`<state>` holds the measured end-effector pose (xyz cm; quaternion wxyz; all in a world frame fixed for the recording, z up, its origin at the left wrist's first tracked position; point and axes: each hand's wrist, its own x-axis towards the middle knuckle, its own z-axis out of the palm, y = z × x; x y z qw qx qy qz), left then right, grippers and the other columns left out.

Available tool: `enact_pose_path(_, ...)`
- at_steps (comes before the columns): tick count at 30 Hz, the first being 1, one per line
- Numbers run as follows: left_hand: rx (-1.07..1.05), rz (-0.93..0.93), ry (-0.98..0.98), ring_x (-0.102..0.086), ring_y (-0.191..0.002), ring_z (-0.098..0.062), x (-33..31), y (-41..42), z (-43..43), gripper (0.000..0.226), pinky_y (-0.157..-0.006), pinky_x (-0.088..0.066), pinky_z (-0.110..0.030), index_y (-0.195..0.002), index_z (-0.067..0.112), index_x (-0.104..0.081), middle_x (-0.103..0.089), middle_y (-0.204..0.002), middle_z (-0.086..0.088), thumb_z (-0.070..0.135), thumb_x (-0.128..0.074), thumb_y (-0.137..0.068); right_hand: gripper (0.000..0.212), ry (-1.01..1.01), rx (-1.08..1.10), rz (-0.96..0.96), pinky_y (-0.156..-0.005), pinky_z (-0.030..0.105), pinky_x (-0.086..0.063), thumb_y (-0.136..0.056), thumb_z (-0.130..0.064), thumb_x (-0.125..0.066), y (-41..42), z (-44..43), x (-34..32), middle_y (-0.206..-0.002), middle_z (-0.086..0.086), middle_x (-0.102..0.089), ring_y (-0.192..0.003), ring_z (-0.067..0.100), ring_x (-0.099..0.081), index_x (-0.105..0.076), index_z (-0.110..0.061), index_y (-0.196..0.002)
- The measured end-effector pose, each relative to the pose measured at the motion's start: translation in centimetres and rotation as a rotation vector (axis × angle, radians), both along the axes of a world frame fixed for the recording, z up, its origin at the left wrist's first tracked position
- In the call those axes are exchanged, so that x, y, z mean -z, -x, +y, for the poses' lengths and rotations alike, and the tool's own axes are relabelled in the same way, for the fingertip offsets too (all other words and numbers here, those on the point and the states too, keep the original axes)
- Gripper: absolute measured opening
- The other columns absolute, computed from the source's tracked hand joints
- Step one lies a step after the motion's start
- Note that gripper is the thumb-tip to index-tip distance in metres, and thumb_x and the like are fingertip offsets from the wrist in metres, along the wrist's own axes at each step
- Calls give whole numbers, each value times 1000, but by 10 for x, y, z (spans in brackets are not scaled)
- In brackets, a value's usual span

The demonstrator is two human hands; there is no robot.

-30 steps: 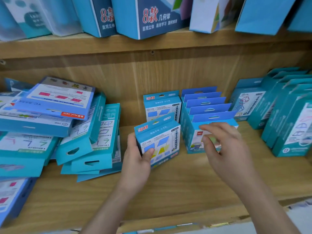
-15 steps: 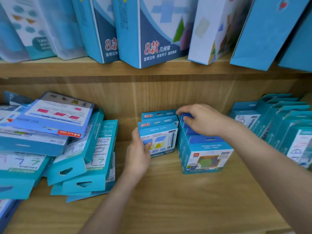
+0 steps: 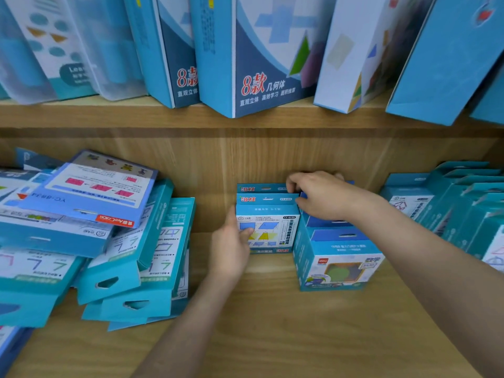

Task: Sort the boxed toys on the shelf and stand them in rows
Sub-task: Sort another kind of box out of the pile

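Observation:
Two small blue-and-white boxes with red lettering stand one behind the other at the back of the lower shelf. My left hand grips the left side of the front small box, thumb on its face. The rear small box shows only its hang tab. My right hand reaches over the tops, fingers and thumb pinched at the right corner of the small boxes' tabs, resting on the row of blue-tabbed boxes just to the right.
A messy pile of flat teal boxes lies flat and slanted at left. Another row of upright teal boxes stands at right. Tall boxes lean on the upper shelf. Bare wood lies in front of the rows.
The front small box has gone back against the rear one. My right hand rose from the front of the blue-tabbed row to the box tops. My view has tilted up.

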<state>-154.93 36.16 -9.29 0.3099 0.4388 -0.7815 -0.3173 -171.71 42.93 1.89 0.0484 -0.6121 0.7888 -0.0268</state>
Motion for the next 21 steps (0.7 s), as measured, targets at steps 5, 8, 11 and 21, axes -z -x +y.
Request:
enact_pose_path(5, -26, -80, 69, -67, -90, -27, 1, -3, 2, 55, -73, -50, -31, -142, 21, -33, -71, -105, -5, 25, -58, -92, 15, 27, 1, 50, -80, 39, -30, -88, -30, -59, -3, -3, 2, -83, -11, -52, -86, 17, -47, -51, -22, -99)
enact_pose_path(8, -30, -148, 110, -66, -86, -26, -3, -4, 9, 77, -71, -46, -31, -150, 25, -6, -68, -103, -6, 29, -58, -93, 25, 33, 0, 125, -84, 42, -31, -86, -39, -61, -10, -7, 4, -98, -7, -59, -97, 20, -54, -52, -25, -105)
enact_pose_path(11, 12, -137, 163, -65, -89, -19, -6, -6, 15, 86, -70, -45, -27, -149, 34, 8, -62, -114, -2, 29, -57, -93, 34, 47, -14, 168, -84, 43, -31, -85, -47, -61, -11, -8, 8, -108, -5, -63, -104, 22, -57, -51, -27, -111)
enact_pose_path(21, 90, -556, 321, -58, -103, -30, -19, -8, 13, 73, -73, -49, -38, -143, 44, -5, -49, -131, -12, 18, -50, -92, 49, 98, -18, 330, -85, 44, -29, -81, -43, -65, -24, -1, 15, -108, -3, -63, -110, 23, -53, -46, -27, -123)
